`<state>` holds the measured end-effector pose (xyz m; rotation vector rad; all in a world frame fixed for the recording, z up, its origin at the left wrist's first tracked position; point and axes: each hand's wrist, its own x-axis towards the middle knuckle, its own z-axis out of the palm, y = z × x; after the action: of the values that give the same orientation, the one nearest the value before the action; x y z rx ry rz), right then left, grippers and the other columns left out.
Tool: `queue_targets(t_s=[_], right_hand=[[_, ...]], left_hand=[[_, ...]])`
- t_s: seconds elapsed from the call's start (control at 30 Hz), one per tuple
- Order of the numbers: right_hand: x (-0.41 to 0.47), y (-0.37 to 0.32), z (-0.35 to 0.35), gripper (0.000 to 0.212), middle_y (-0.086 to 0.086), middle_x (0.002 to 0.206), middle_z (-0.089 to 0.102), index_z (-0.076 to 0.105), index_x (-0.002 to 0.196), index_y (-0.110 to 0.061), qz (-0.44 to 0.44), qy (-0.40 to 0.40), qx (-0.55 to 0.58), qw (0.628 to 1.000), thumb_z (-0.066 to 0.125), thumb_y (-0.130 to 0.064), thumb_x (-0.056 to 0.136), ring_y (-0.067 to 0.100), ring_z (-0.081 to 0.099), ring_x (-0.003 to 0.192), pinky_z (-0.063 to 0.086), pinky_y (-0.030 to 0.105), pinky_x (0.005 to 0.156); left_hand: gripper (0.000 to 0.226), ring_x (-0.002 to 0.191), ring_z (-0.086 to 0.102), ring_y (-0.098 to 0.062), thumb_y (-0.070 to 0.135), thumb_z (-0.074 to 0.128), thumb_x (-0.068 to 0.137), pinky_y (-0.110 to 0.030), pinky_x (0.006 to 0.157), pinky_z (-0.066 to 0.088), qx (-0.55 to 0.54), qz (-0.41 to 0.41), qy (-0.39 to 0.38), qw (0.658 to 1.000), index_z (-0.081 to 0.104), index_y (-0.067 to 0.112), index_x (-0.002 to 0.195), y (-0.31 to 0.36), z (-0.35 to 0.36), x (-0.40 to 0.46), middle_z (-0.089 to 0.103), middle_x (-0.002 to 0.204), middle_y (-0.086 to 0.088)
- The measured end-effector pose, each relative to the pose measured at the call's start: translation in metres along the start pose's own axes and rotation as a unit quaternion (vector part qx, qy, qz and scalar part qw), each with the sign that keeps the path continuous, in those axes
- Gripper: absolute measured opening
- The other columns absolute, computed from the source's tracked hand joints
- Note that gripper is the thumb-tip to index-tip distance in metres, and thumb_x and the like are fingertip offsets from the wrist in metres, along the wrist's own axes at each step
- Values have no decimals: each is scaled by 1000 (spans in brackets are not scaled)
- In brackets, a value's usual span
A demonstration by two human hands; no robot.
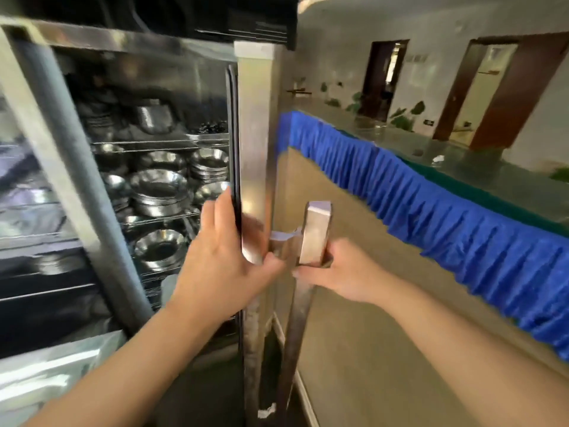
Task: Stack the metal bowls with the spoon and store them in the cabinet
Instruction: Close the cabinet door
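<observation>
The steel cabinet (129, 44) stands partly open on the left, its wire shelves holding several stacks of metal bowls (158, 192). I see no spoon. The cabinet door (255, 149) is seen edge-on in the middle. My left hand (221, 257) wraps around the door's edge, fingers inside and thumb on the outer face. My right hand (338, 272) grips the lower part of the vertical metal door handle (315, 232). The image is blurred by motion.
A long table with a blue pleated skirt (431, 217) and a green top runs along the right. Behind it are a pale wall and brown doorways (492, 94). A second steel door or panel (37, 211) reflects light at the far left. The floor is tan.
</observation>
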<state>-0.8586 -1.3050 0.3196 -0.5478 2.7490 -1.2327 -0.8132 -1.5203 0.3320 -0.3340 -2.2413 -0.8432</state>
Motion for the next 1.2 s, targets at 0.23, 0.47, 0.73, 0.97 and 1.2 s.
queue_targets(t_s=[0.23, 0.47, 0.73, 0.97, 1.2], right_hand=[[73, -66, 84, 35, -3, 92, 74, 72, 96, -24, -58, -110, 27, 992, 84, -47, 71, 8, 70, 83, 59, 27, 79], [162, -131, 166, 38, -10, 85, 72, 70, 84, -28, -98, -134, -5, 986, 82, -59, 66, 3, 68, 77, 57, 33, 77], [267, -181, 231, 33, -12, 83, 67, 63, 85, -29, -117, -123, -26, 985, 82, -53, 72, 8, 66, 75, 57, 32, 71], [338, -205, 270, 21, -8, 98, 70, 65, 95, -27, -110, -103, 4, 989, 77, -40, 84, 7, 66, 89, 57, 30, 81], [379, -213, 293, 15, -1, 86, 73, 70, 91, -18, -77, -65, 58, 993, 75, -29, 83, 10, 70, 78, 53, 23, 64]], left_hand=[[60, 93, 54, -1, 44, 72, 71, -13, 68, 44, 50, -76, 49, 995, 43, 31, 122, -95, -70, 1, 42, 102, 22], [65, 91, 58, -7, 43, 69, 82, -25, 73, 53, 144, -115, 99, 978, 40, 26, 139, -205, -116, 30, 53, 121, 5], [65, 115, 58, -30, 56, 49, 93, -46, 85, 55, 252, -172, 83, 949, 37, 19, 145, -339, -150, 65, 52, 137, -8], [76, 142, 34, -32, 55, 50, 92, -52, 107, 44, 331, -195, 42, 922, 26, 16, 152, -436, -163, 100, 37, 154, -12], [83, 152, 8, -34, 60, 42, 91, -51, 117, 19, 397, -165, 36, 902, 12, 19, 156, -478, -155, 121, 16, 165, -13]])
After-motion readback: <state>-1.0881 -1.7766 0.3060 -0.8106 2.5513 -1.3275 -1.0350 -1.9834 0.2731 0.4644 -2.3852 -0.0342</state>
